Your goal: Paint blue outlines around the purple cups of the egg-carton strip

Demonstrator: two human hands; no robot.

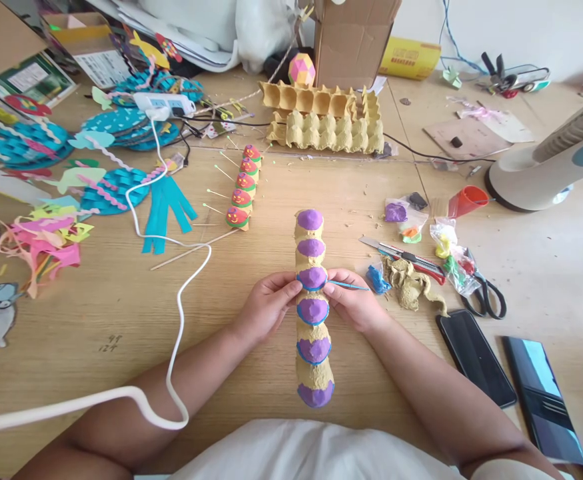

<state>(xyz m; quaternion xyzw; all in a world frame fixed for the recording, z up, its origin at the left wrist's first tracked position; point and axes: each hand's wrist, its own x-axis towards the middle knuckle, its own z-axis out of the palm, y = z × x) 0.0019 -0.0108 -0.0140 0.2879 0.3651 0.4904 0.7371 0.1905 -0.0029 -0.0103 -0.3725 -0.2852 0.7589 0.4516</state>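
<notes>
A strip of egg carton cups (313, 333) lies lengthwise before me, each bump capped with purple clay. Thin blue clay edges the lower rims of several caps. My left hand (274, 303) is closed on the strip's left side, thumb at the end of the blue line on the third cap from the far end. My right hand (354, 301) pinches a thin blue clay strand (347, 285) at that cap's right edge. The strand's loose end sticks out to the right. Behind, a finished-looking carton strip (242, 190) carries red and green clay faces, with pin-like sticks beside it.
To the right lie a utility knife (406, 257), scissors (486, 293), blue clay (378, 280), a torn carton scrap (408, 283) and two phones (476, 357). A white cable (178, 333) crosses by my left arm. Egg cartons (331, 130) stand behind; a white appliance (531, 177) is at right.
</notes>
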